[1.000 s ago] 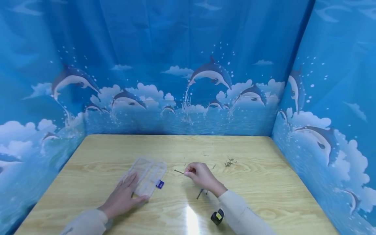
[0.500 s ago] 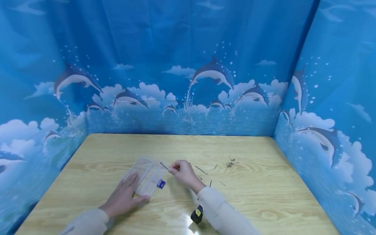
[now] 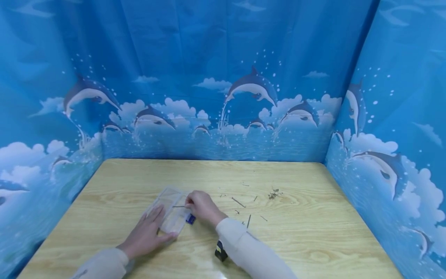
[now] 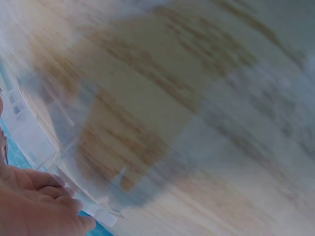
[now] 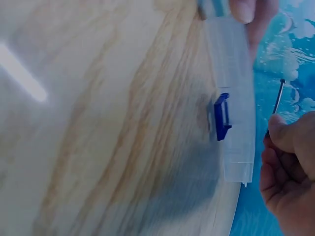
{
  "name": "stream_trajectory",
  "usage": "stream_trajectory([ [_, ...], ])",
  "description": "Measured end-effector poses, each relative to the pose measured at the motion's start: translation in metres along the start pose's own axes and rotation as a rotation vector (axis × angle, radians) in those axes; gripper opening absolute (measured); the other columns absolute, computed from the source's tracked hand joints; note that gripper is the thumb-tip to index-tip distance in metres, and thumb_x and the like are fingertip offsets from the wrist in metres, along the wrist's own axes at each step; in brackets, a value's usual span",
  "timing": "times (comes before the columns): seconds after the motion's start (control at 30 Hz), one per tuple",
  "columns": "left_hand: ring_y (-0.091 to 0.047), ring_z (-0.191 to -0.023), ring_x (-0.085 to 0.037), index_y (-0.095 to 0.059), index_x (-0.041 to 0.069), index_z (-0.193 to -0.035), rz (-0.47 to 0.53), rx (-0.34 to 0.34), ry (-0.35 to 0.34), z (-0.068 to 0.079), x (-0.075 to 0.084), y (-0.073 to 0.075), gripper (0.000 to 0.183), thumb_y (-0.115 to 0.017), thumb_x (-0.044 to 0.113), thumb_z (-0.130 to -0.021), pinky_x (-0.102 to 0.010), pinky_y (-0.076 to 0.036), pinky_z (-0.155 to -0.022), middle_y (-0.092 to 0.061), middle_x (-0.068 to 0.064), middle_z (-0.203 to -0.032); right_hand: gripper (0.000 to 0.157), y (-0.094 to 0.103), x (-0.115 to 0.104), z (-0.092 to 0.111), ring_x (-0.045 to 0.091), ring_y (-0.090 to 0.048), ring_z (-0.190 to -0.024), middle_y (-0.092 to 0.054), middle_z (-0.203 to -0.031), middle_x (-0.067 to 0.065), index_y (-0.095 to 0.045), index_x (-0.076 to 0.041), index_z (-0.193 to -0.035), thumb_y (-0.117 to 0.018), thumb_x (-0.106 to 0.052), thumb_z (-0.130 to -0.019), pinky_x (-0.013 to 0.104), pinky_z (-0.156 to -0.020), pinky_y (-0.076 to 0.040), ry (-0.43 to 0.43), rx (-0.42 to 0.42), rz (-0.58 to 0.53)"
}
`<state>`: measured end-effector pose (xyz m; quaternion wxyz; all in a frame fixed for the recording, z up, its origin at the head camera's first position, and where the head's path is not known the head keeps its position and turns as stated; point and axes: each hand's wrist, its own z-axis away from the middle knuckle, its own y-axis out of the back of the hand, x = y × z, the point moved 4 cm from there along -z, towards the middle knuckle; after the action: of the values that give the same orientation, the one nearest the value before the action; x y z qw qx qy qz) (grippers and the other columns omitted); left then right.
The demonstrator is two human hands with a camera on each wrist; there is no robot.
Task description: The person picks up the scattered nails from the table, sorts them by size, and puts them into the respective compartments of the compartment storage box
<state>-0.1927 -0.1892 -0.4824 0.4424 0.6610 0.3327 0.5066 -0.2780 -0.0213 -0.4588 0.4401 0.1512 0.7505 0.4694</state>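
Observation:
My right hand [image 3: 203, 206] pinches a long metal nail [image 3: 179, 206] between thumb and fingertips, over the right part of a clear plastic compartment box [image 3: 168, 197]. In the right wrist view the nail [image 5: 278, 101] points away from the hand, its small dark head at the far end. My left hand [image 3: 148, 234] rests on the left part of the box, fingers spread and thumb at the near edge. A blue latch [image 3: 190, 219] shows on the box's right side, beside the right hand. In the left wrist view, the left fingers [image 4: 51, 189] lie along the box.
Loose nails [image 3: 238, 202] of several lengths are scattered on the wooden table [image 3: 296, 232] right of the box. Farther right sits a small pile of brownish hardware [image 3: 274, 193]. A black and yellow tape measure [image 3: 221, 252] stands by the right sleeve. A blue dolphin curtain [image 3: 216, 77] surrounds the table.
My right hand has carried the nail leftward from the table's middle to over the box. Nails once behind the arm now show. The left hand has stayed on the box.

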Motion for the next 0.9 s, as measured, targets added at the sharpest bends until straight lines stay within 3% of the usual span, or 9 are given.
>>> stream_trajectory([
  [0.33, -0.031, -0.138, -0.042, -0.039, -0.012, -0.139, 0.004, -0.002, 0.001, -0.001, -0.002, -0.002, 0.099, -0.057, 0.067, -0.082, -0.062, -0.019, -0.112, -0.033, -0.027, -0.149, 0.006, -0.009, -0.005, -0.008, 0.007, -0.055, -0.076, -0.061, -0.080, -0.006, -0.068, -0.014, -0.086, -0.065, -0.016, -0.091, 0.015, -0.074, -0.048, 0.111, -0.049, 0.210],
  [0.47, -0.031, -0.138, -0.042, -0.038, -0.012, -0.139, 0.011, -0.003, 0.000, -0.001, -0.001, 0.000, 0.099, -0.057, 0.067, -0.082, -0.062, -0.019, -0.112, -0.033, -0.028, -0.149, 0.006, -0.010, -0.007, -0.009, 0.008, -0.056, -0.077, -0.062, -0.081, -0.005, -0.067, -0.013, -0.087, -0.065, -0.016, -0.091, 0.016, -0.075, -0.049, 0.129, -0.064, 0.235],
  [0.57, -0.031, -0.138, -0.042, -0.038, -0.012, -0.139, 0.017, -0.002, 0.000, 0.000, -0.001, 0.001, 0.099, -0.058, 0.066, -0.083, -0.062, -0.018, -0.112, -0.032, -0.028, -0.149, 0.006, -0.009, -0.008, -0.010, 0.007, -0.056, -0.075, -0.062, -0.080, -0.006, -0.065, -0.013, -0.087, -0.064, -0.016, -0.092, 0.015, -0.073, -0.049, 0.111, -0.094, 0.199],
  [0.7, -0.030, -0.138, -0.042, -0.037, -0.013, -0.139, 0.020, -0.005, 0.003, 0.001, -0.001, 0.001, 0.100, -0.058, 0.066, -0.083, -0.062, -0.017, -0.113, -0.032, -0.028, -0.149, 0.008, -0.009, -0.004, -0.011, 0.003, -0.053, -0.071, -0.060, -0.078, -0.007, -0.063, -0.013, -0.086, -0.061, -0.013, -0.093, 0.013, -0.069, -0.047, 0.041, -0.121, 0.063],
  [0.9, -0.030, -0.138, -0.042, -0.037, -0.012, -0.140, 0.024, -0.015, 0.008, 0.001, 0.000, 0.000, 0.099, -0.058, 0.067, -0.083, -0.061, -0.018, -0.113, -0.032, -0.027, -0.150, 0.010, -0.006, 0.005, -0.013, -0.002, -0.053, -0.069, -0.065, -0.078, -0.008, -0.070, -0.011, -0.086, -0.063, -0.015, -0.092, 0.012, -0.068, -0.048, -0.025, -0.080, -0.133],
])
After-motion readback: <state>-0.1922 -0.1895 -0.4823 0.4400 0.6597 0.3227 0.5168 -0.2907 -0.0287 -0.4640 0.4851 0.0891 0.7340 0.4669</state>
